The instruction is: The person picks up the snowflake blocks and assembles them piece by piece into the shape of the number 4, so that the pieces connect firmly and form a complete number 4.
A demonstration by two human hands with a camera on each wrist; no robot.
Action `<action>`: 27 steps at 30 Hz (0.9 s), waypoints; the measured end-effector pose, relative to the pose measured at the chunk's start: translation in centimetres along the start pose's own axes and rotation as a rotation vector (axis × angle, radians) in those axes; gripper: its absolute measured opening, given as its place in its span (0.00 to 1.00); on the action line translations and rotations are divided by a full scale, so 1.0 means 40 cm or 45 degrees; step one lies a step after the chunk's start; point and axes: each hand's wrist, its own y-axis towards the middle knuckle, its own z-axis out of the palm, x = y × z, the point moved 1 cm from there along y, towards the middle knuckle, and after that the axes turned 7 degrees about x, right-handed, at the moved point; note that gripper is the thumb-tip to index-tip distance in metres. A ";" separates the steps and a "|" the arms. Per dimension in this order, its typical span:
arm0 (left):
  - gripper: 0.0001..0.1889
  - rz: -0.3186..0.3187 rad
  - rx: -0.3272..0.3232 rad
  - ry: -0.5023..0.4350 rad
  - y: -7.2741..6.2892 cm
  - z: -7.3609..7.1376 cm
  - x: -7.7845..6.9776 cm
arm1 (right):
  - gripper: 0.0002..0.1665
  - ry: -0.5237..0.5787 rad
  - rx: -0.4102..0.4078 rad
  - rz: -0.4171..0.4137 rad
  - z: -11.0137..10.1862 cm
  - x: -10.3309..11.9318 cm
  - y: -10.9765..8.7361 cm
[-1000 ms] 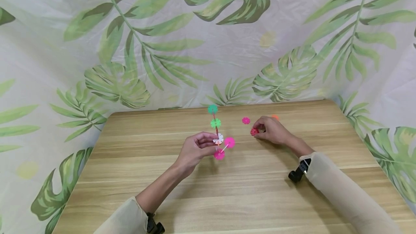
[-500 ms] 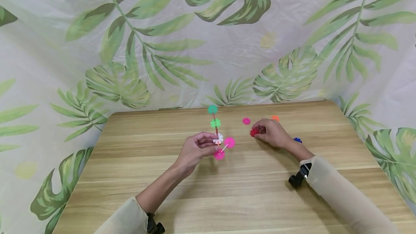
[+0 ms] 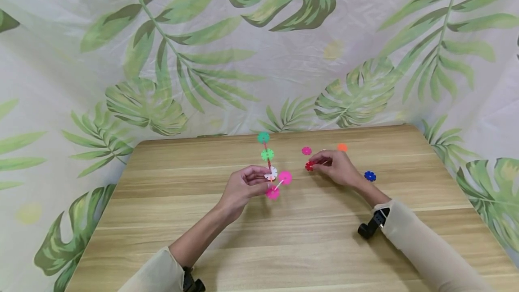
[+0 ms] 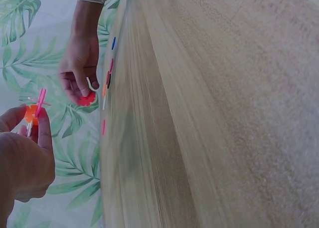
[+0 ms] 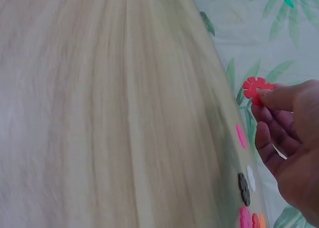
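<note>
My left hand pinches a chain of joined plastic snowflake discs near its white disc. From there a light green disc and a teal disc stretch away toward the back. Two pink discs, the outer one and one by my thumb, are linked by a pale disc seen edge-on. An orange disc of the chain shows between the left fingers in the left wrist view. My right hand pinches a red snowflake disc by its edge, above the table and apart from the chain.
Loose discs lie on the wooden table: pink and orange toward the back, blue right of my right hand. A black disc and a white one show in the right wrist view. Leaf-printed cloth hangs behind.
My right hand has moved slightly left with the red disc, bringing it nearer the chain. The blue and orange discs have come into fuller view. My left hand stays nearly still.
</note>
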 end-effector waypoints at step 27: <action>0.21 -0.017 0.009 0.003 0.009 0.002 0.008 | 0.11 0.366 -0.044 -0.016 0.047 0.119 -0.027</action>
